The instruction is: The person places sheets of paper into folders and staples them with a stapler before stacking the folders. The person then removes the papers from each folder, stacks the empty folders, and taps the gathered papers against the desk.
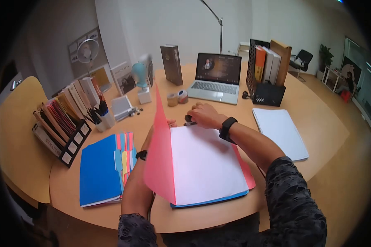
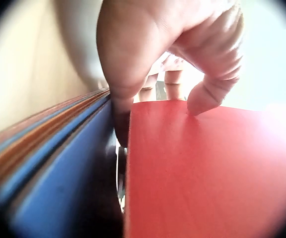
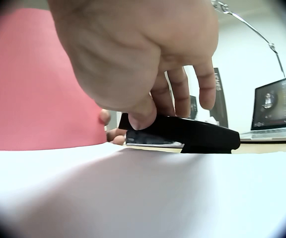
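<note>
Head: blk stapler (image 1: 188, 118), centre, at top edge of wht paper (image 1: 206, 164); R hand (image 1: 206, 116) on it. L hand (image 1: 172, 122) partly behind pink cover (image 1: 160, 152).

L wrist: fingers clamped on cover's edge, upper centre; we judge it light, bendy.

R wrist: fingers clamped on stapler, mid-frame; we'd expect hard, compact, best gripped round body; paper prob. slippery.

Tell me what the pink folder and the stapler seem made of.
The pink folder looks like smooth card, possibly plastic: thin, stiff edge, faint sheen.
The stapler has a matte black casing, probably plastic; the shiny strip underneath suggests metal.
</note>
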